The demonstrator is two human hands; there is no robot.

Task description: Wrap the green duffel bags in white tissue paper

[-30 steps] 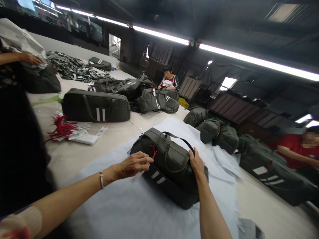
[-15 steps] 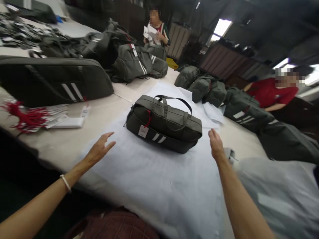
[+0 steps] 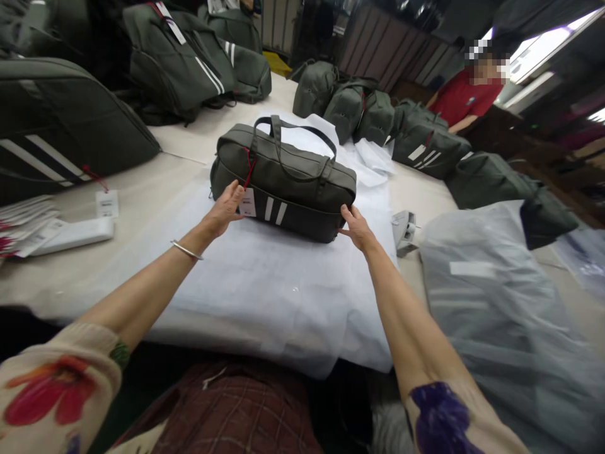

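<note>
A dark green duffel bag with white stripes, a red cord and a white hang tag stands on a stack of white paper sheets. My left hand rests on the bag's left end beside the tag, fingers stretched out against the fabric. At the bag's lower right corner, my right hand touches it with fingers spread. Neither hand grips anything.
A long green bag lies at the left, with tags and a white box before it. More green bags are piled behind. Clear plastic covers lie at the right. A person in red works across the table.
Both hands, held open in the air short of the bag, have reached forward and now touch its two ends. The view has tilted down and closer.
</note>
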